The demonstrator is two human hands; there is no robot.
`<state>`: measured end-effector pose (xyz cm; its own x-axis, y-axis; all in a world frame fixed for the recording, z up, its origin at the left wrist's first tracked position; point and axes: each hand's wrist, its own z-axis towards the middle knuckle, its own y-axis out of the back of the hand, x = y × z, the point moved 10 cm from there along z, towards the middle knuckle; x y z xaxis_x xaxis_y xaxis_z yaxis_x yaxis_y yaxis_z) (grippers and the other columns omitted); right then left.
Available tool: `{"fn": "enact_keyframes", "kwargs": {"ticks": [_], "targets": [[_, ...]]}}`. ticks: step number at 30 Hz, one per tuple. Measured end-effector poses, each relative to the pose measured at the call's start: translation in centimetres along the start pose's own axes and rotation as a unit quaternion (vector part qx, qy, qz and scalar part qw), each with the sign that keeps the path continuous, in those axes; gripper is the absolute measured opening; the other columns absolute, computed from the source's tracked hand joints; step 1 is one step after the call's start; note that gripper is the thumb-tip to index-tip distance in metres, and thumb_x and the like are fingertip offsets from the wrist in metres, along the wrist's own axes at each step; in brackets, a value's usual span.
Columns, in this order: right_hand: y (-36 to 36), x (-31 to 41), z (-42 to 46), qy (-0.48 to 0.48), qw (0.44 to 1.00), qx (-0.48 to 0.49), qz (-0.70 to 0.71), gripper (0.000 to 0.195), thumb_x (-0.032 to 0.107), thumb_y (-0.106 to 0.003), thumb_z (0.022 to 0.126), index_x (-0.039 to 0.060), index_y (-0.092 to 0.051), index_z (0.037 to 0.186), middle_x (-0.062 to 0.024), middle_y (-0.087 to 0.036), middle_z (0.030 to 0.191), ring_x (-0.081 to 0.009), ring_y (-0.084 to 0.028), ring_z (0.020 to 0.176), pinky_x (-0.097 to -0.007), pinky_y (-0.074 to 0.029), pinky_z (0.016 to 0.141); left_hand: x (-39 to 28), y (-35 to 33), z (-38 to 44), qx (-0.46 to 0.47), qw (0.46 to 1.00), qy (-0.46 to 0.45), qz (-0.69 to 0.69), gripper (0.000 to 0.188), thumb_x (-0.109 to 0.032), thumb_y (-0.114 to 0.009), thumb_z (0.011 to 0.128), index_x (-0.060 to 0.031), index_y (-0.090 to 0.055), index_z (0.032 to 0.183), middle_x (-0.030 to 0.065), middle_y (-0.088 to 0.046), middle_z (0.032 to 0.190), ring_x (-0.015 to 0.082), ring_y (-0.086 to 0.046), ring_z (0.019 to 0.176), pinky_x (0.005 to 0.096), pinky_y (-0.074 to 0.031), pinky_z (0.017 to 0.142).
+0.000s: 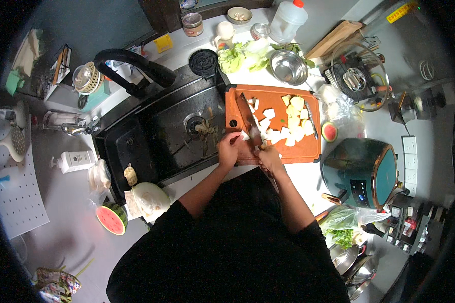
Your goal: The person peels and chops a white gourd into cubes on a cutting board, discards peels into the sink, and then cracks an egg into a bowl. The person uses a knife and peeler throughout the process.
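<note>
My right hand (270, 159) grips the handle of a kitchen knife (249, 119), whose broad blade lies slantwise over the left part of an orange cutting board (258, 153). At the board's lower left edge is my left hand (228, 149), thumb and fingers bent, fingertips at a small white vegetable piece (244, 135); whether they grip it is unclear. White vegetable chunks (269, 113) are scattered to the right of the blade, some partly hidden by it. Pale yellow chunks, likely potato (294, 121), fill the board's right side, beside a metal peeler (311, 120).
Left of the board is a black sink (167, 125) with peelings (206, 130) at its drain and a black faucet (136, 64). Leafy greens (244, 57) and a steel bowl (288, 67) stand behind. A green air fryer (358, 172) is at right, a cut watermelon (112, 219) at left.
</note>
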<state>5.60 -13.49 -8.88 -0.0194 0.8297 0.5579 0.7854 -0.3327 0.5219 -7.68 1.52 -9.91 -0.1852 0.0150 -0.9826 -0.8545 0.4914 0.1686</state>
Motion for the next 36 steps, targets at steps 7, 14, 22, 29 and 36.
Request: {"fn": "enact_keyframes", "kwargs": {"ticks": [7,14,22,29,36], "targets": [[9.7,3.6,-6.1,0.147,0.897,-0.263,-0.324,0.024,0.029,-0.069,0.084,0.0062,-0.07,0.093,-0.0187,-0.069,0.071,-0.0372,-0.07,0.064,-0.0491,-0.055,0.058,2.5,0.7,3.9,0.034,0.994,-0.026,-0.101,0.024,-0.004,-0.069,0.091,0.0023,-0.068,0.115,0.0069,-0.072,0.1,0.0138,-0.067,0.085,0.0276,-0.054,0.078],[11.3,1.6,-5.8,0.217,0.843,-0.258,-0.419,0.019,0.026,-0.071,0.08,0.0099,-0.065,0.088,-0.0104,-0.068,0.072,-0.029,-0.07,0.065,-0.0419,-0.056,0.059,-13.6,-3.5,0.8,0.068,0.911,-0.306,0.268,0.05,-0.037,-0.078,0.082,-0.0057,-0.056,0.114,0.0125,-0.056,0.102,0.0325,-0.058,0.097,0.0451,-0.047,0.089],[13.8,-0.7,-8.5,0.234,0.832,-0.283,-0.416,0.012,0.017,-0.068,0.077,0.0103,-0.063,0.084,-0.0104,-0.068,0.075,-0.0298,-0.069,0.068,-0.0441,-0.054,0.058,-9.9,-9.9,5.0,0.271,0.872,-0.243,0.326,0.053,-0.047,-0.076,0.082,-0.0167,-0.057,0.121,0.0126,-0.049,0.11,0.0354,-0.057,0.106,0.0462,-0.049,0.087],[17.8,-7.8,-14.2,0.158,0.875,-0.292,-0.352,0.004,0.014,-0.065,0.076,0.0102,-0.063,0.075,-0.0136,-0.064,0.063,-0.0329,-0.066,0.059,-0.0466,-0.052,0.054,-8.0,-8.9,7.7,0.294,0.904,-0.25,0.186,0.022,-0.014,-0.064,0.094,-0.0082,-0.057,0.114,0.0163,-0.056,0.106,0.0366,-0.062,0.094,0.0457,-0.051,0.078],[13.1,-21.2,-16.1,-0.036,0.977,-0.208,0.022,0.025,0.024,-0.075,0.083,-0.0004,-0.071,0.084,-0.017,-0.064,0.064,-0.0258,-0.059,0.057,-0.039,-0.049,0.061,-7.5,-1.6,2.1,0.15,0.943,-0.111,0.277,0.058,-0.028,-0.074,0.088,-0.0011,-0.047,0.131,0.0176,-0.057,0.11,0.0353,-0.062,0.097,0.0428,-0.051,0.08]]}}
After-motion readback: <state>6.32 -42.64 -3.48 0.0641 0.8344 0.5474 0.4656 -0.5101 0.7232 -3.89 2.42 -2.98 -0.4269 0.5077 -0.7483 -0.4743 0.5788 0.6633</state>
